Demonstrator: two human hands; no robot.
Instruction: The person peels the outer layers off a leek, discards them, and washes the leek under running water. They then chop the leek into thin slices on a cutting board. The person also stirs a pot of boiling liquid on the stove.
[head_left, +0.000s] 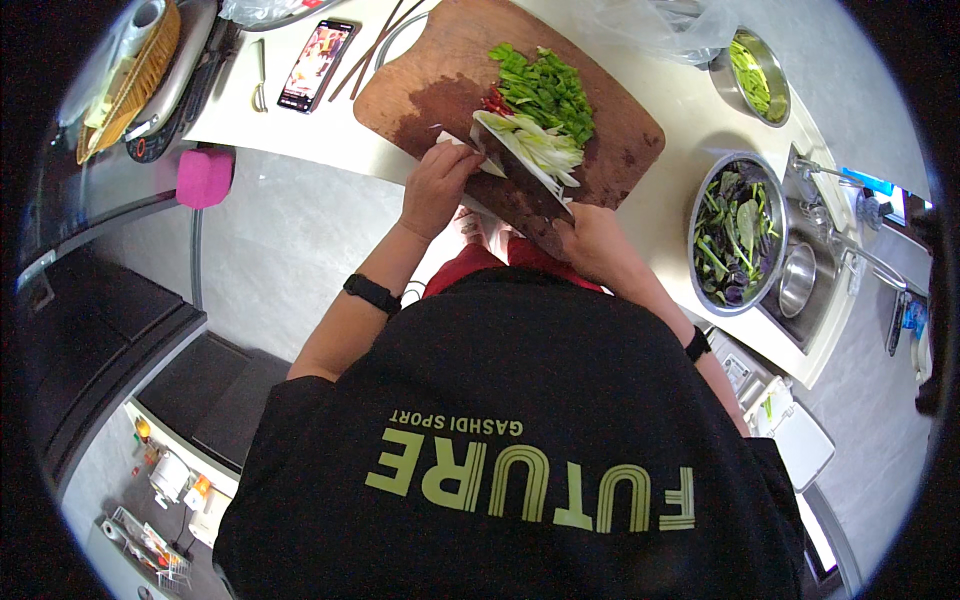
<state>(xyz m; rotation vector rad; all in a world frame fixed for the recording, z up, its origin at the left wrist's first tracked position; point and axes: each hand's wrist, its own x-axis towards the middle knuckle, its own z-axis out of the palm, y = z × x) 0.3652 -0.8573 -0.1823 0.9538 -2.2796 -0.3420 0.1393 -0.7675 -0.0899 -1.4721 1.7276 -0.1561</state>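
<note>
My left hand (441, 180) presses a white vegetable stalk (491, 166), bits of which show around the fingertips, on a wooden cutting board (450, 45). In my right hand (600, 236) is a cleaver (523, 174), its broad blade slanting up to the left beside the left fingers. Sliced white and pale green pieces (536, 142) lie along the far side of the blade. Beyond them sit chopped green leaves (547, 90), with chopped red chili (496, 101) at their left edge. The handle is mostly hidden by my right hand.
A phone (316, 66), a peeler (259, 79) and dark chopsticks (371, 56) lie left of the board. To the right are a large bowl of leafy greens (739, 232), a metal bowl of green strips (750, 75), a plastic bag (660, 30) and a sink (814, 300) holding a metal bowl (797, 279).
</note>
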